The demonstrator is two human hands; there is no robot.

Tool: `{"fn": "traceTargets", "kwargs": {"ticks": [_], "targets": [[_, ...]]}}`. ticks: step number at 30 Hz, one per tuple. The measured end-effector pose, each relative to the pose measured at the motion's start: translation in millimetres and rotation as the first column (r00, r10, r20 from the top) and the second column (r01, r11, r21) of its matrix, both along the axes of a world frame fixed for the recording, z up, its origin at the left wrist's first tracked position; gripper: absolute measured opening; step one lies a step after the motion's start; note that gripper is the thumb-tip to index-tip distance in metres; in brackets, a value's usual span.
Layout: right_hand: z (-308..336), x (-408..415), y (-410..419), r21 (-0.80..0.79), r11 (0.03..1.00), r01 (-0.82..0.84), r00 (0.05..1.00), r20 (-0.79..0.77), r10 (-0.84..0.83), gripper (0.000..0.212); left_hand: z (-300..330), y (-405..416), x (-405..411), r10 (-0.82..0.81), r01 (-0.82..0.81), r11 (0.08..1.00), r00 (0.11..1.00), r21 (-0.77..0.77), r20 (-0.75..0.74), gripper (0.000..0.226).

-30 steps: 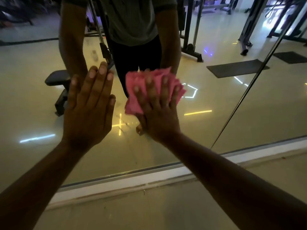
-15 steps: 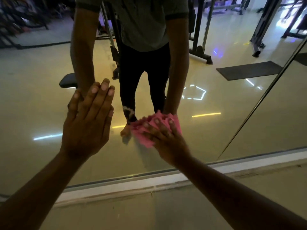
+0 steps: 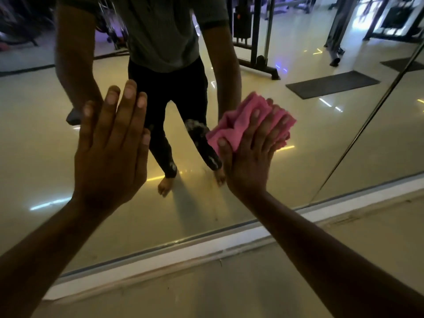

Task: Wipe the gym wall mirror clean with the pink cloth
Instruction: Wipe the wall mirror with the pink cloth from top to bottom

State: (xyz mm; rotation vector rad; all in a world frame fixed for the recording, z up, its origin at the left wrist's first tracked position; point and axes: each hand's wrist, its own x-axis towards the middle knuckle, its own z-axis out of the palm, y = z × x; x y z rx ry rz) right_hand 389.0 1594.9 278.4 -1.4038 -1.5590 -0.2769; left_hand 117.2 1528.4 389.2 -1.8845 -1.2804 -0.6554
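The wall mirror (image 3: 321, 145) fills most of the view and reaches down to a pale strip above the floor. My right hand (image 3: 250, 157) presses a crumpled pink cloth (image 3: 238, 120) flat against the glass, right of centre, fingers spread over it. Flat on the glass to the left lies my left hand (image 3: 110, 148), palm down, fingers together, holding nothing. The mirror reflects my torso, legs and bare feet between the two hands.
A white ledge (image 3: 206, 246) runs along the mirror's bottom edge, with tiled floor (image 3: 206, 290) below it. A vertical seam (image 3: 367, 125) between mirror panels slants at the right. Reflected gym machines, a bench and dark floor mats appear in the glass.
My right hand slid the cloth down the glass, then up and to the right. My left hand stayed pressed on the mirror in about the same spot.
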Motion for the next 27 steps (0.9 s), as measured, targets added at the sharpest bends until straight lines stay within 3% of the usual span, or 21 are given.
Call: {"fn": "traceTargets", "kwargs": {"ticks": [2,4,6,8,10,11,13,16,17,18,20,21,22,24,25,27], "targets": [[-4.6,-16.9,-4.5,0.054,0.994,-0.094,0.994,0.069,0.09,0.094,-2.2,-1.1,-0.6,-0.018,0.018,1.0,1.0,0.003,0.006,0.066],[-50.8,5.5,-10.5,0.053,0.972,-0.229,0.905,0.38,0.193,0.1,-3.3,-0.3,-0.5,-0.018,0.018,1.0,1.0,0.016,0.0,0.066],[-79.8,46.1,-11.9,0.031,0.98,-0.196,0.824,0.547,0.147,0.105,-7.2,-0.6,4.0,-0.005,0.004,1.0,1.0,0.029,0.024,0.066],[-66.3,38.0,-15.3,-0.003,0.989,-0.151,0.911,0.388,0.14,0.101,-12.3,0.2,5.8,0.002,-0.004,0.999,0.999,0.042,0.053,0.066],[-34.2,-11.3,-15.5,-0.054,0.997,-0.057,0.998,-0.007,0.057,0.095,-19.6,2.6,5.9,0.014,-0.016,0.999,0.998,0.043,0.054,0.066],[-21.3,-32.7,-12.7,-0.059,0.997,-0.053,0.993,-0.109,0.046,0.092,-22.2,4.6,5.8,0.016,-0.019,0.999,0.998,0.049,0.057,0.066],[-25.1,-47.3,-20.1,0.002,0.989,-0.146,0.989,0.007,0.146,0.09,-27.9,3.6,6.4,0.022,-0.025,0.999,0.997,0.036,0.072,0.066],[-61.7,5.3,-19.0,-0.013,0.962,-0.273,0.819,0.521,0.24,0.089,-26.2,0.8,1.9,0.011,-0.013,0.999,0.998,0.032,0.062,0.066],[-57.8,19.7,-16.6,0.003,0.963,-0.27,0.799,0.558,0.222,0.091,-24.4,-0.7,0.4,0.0,-0.003,0.999,0.998,0.035,0.07,0.065],[-42.4,21.1,-14.8,0.02,0.973,-0.232,0.842,0.505,0.19,0.09,-22.3,-2.0,-1.7,-0.007,0.003,0.999,0.996,0.038,0.088,0.065],[17.9,-11.6,-5.9,0.054,0.996,-0.07,0.981,0.185,0.059,0.088,-18.7,-1.6,-8.1,0.001,-0.005,0.999,0.995,0.049,0.101,0.064],[48.1,-33.8,-1.1,0.063,0.998,-0.014,0.998,0.059,0.011,0.087,-17.2,-0.8,-10.9,0.005,-0.01,0.999,0.995,0.053,0.095,0.064],[68.6,-52.0,-0.4,0.086,0.996,-0.017,0.999,0.04,0.014,0.087,-16.1,-0.7,-13.4,0.007,-0.012,0.998,0.995,0.054,0.096,0.064],[61.6,-66.3,-6.5,0.137,0.969,-0.205,0.946,0.281,0.16,0.082,-13.6,-4.1,-19.6,0.009,-0.014,0.999,0.995,0.046,0.103,0.063],[40.3,-57.4,-11.4,0.101,0.946,-0.306,0.866,0.443,0.233,0.078,-12.8,-5.4,-21.3,0.0,-0.004,0.999,0.995,0.041,0.099,0.064],[2.9,-18.3,-15.4,0.047,0.938,-0.343,0.704,0.674,0.223,0.075,-11.3,-9.1,-23.7,-0.006,0.003,1.0,0.995,0.031,0.099,0.064]]}}
